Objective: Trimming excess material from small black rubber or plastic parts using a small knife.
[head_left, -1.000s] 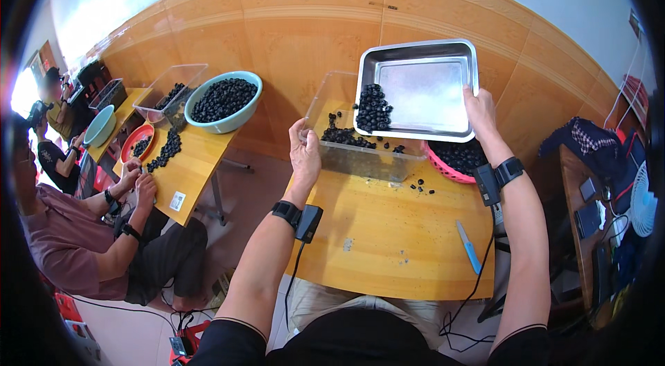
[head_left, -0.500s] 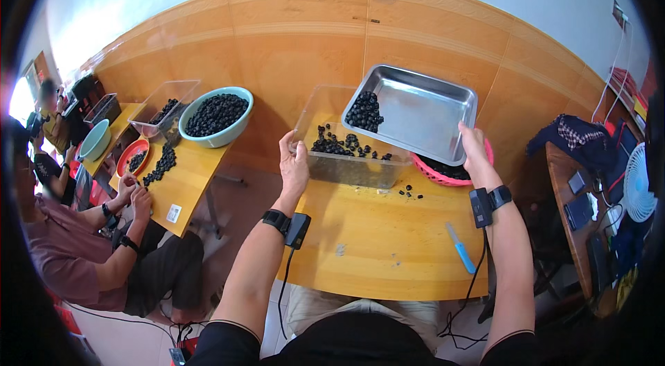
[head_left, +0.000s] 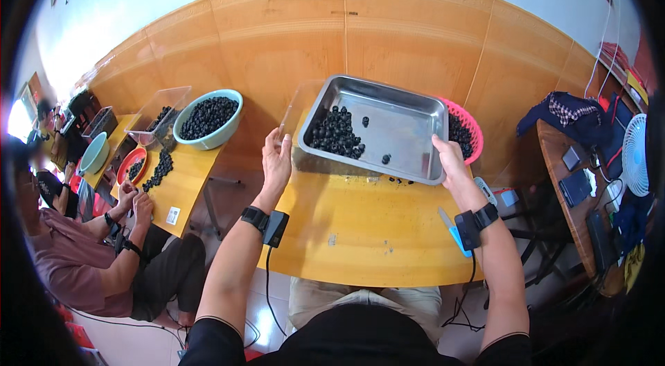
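Note:
My right hand (head_left: 454, 168) grips the near right corner of a shiny metal tray (head_left: 409, 120), thumb over its rim. Small black round pieces (head_left: 336, 134) are heaped at the tray's left end, with a couple lying apart on its floor. The tray is over a clear plastic bin (head_left: 339, 166) and hides most of it. My left hand (head_left: 277, 161) is at the bin's near left corner, its rim between thumb and fingers. Behind the tray's right side, a pink basket (head_left: 478, 132) holds more black pieces.
A blue-handled knife (head_left: 457, 238) lies on my yellow table (head_left: 374, 255) by my right wrist. Left, a person (head_left: 83, 255) handles something small beside a green basin (head_left: 232, 127) of black pieces and a red dish (head_left: 125, 170). A fan (head_left: 635, 154) stands on the right.
The tray has come nearer and left, over the bin, and is less tilted. Its black pieces have spread out, and the pink basket shows more. My left hand stays at the bin.

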A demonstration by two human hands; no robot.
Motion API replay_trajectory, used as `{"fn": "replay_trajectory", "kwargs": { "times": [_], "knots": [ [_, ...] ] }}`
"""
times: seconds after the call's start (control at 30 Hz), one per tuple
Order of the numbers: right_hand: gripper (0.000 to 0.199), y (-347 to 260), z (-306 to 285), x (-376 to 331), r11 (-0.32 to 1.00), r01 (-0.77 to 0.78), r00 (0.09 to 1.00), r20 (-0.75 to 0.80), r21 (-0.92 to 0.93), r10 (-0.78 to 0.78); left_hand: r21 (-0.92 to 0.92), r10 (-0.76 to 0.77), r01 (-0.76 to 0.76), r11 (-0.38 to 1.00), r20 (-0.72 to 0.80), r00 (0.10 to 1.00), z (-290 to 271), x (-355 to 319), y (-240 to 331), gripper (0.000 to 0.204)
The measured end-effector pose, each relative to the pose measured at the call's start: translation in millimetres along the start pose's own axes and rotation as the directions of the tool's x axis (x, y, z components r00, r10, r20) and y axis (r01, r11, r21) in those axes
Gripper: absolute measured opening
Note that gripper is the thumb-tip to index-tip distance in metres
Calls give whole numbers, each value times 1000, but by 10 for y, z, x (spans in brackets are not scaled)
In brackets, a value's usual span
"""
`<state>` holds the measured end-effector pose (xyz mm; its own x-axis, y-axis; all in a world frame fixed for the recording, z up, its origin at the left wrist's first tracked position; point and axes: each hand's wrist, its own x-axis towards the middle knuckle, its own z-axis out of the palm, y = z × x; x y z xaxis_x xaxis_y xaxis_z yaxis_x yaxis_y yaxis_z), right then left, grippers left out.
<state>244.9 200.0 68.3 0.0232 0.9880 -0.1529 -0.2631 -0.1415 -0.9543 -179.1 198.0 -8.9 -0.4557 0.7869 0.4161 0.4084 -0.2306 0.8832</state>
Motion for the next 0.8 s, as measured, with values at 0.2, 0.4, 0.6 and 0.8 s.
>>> {"fn": "replay_trajectory", "kwargs": {
  "times": [0.2, 0.4, 0.6, 0.8],
  "knots": [
    [35, 36, -337, -425, 974, 113, 994, 28, -194, -110, -321, -212, 275, 906, 218, 953, -289, -952, 786, 54],
    [35, -103, -281, -805, 941, 177, 981, 126, -287, -146, -503, -265, 551, 666, 530, 805, -416, -1883, 1019, 51],
    [41, -259, -219, -1002, 788, 346, 933, 277, -509, -230, -519, -350, 594, 615, 496, 795, -372, -2475, 992, 38],
    [46, -168, -208, -1159, 794, 298, 927, 361, -530, -107, -537, -427, 621, 571, 451, 784, -475, -2770, 927, 29]
  ]
}}
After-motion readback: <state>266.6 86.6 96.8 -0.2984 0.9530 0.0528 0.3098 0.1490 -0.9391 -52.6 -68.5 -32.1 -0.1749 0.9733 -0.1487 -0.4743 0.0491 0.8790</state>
